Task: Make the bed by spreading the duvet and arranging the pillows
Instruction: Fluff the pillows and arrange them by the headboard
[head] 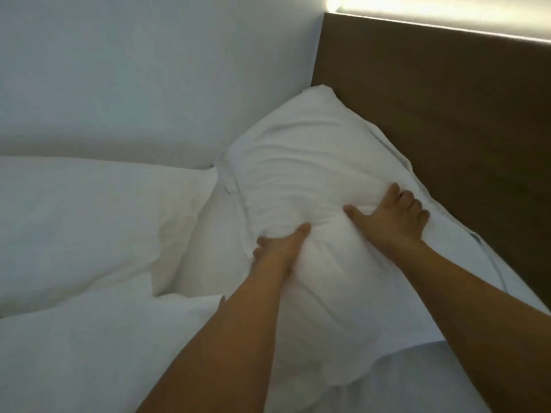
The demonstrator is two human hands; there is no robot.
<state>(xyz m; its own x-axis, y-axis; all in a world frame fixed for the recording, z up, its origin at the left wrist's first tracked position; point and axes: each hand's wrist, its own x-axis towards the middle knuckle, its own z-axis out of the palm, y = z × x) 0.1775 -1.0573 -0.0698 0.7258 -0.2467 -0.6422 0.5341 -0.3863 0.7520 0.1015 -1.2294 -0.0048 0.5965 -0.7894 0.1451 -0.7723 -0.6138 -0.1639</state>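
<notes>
A brown headboard point(447, 120) fills the upper right, its top edge slanting down toward the right. A strip of warm light point(441, 13) glows along the wall just above that edge, brightest at its left end. A plain pale wall point(143, 70) covers the upper left and meets the headboard at a straight vertical edge. Near the headboard's lower right, a thin cable point(489, 265) runs down.
</notes>
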